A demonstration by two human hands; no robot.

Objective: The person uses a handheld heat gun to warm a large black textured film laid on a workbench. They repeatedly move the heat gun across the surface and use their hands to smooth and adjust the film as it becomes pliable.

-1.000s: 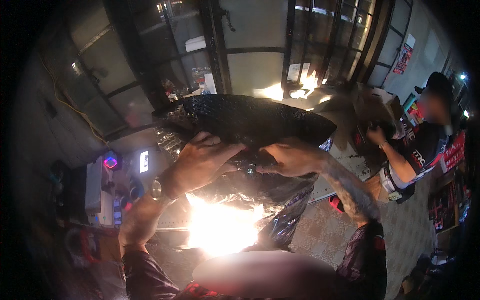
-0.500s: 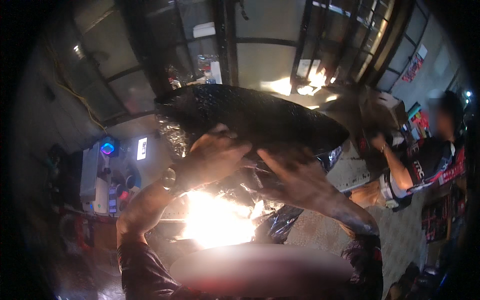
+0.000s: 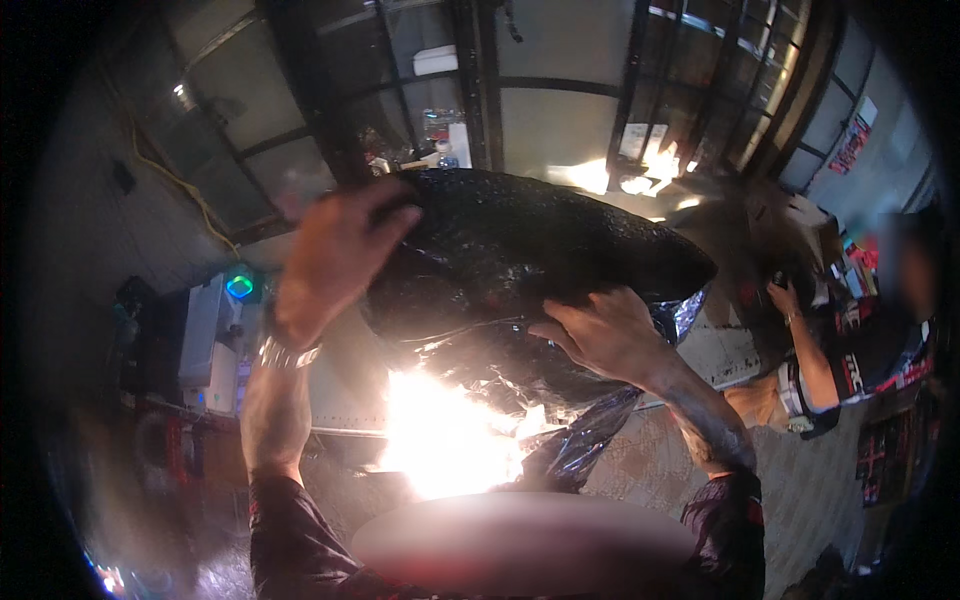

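A big bulky bundle (image 3: 545, 225) wrapped in glossy black plastic lies in front of me, its right end tapering. My left hand (image 3: 340, 260) is raised at its upper left end, thumb and fingers apart; motion blurs it, and the fingertips blend into the dark wrap. On the near right side, my right hand (image 3: 610, 335) rests against the plastic with thumb and forefinger spread and the other fingers partly bent. Creased shiny film (image 3: 575, 390) hangs from the bundle's near side.
A glaring light (image 3: 450, 435) washes out the area below the bundle. To the left stand a white box-shaped device (image 3: 205, 335) and a small glowing gadget (image 3: 239, 287). On the right, a co-worker's hand (image 3: 787, 298) holds a dark object near an open carton (image 3: 812, 215). Glazed panels (image 3: 560, 130) rise behind.
My left hand has moved from the bundle's near middle up to its upper left end. My right hand has shifted slightly right, its fingers showing more clearly. The surroundings have shifted rightward in view.
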